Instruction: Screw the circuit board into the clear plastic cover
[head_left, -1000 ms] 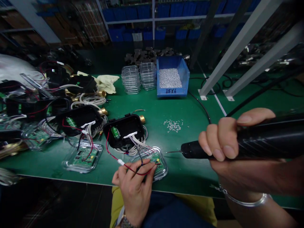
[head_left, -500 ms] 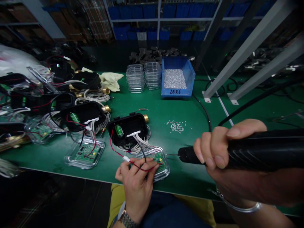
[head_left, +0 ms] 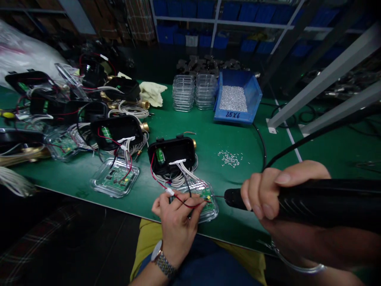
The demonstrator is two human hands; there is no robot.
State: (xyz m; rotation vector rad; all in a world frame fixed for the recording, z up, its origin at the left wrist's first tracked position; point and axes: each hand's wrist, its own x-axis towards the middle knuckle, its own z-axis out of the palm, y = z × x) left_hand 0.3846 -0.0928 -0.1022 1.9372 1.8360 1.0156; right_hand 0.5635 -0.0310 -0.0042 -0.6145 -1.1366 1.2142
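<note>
My right hand [head_left: 278, 190] grips a black electric screwdriver [head_left: 324, 202], held level, its thin bit at the right edge of a green circuit board [head_left: 205, 194]. The board lies in a clear plastic cover [head_left: 212, 212] near the table's front edge. My left hand [head_left: 177, 216] rests on that cover, fingertips pinching the red and black wires [head_left: 181, 200] over the board. White wires run from the board up to a black housing [head_left: 172, 153] with a brass fitting.
A second black housing [head_left: 116, 131] and clear cover with board [head_left: 114, 178] lie to the left, beyond them a pile of more units and cables. Loose screws [head_left: 230, 159] dot the green mat. A blue bin of screws [head_left: 238, 95] and stacked clear covers [head_left: 193, 91] stand behind.
The screwdriver has moved left, bringing its bit from a gap away up to the board's edge. My left hand has stayed on the cover and wires. The view has shifted.
</note>
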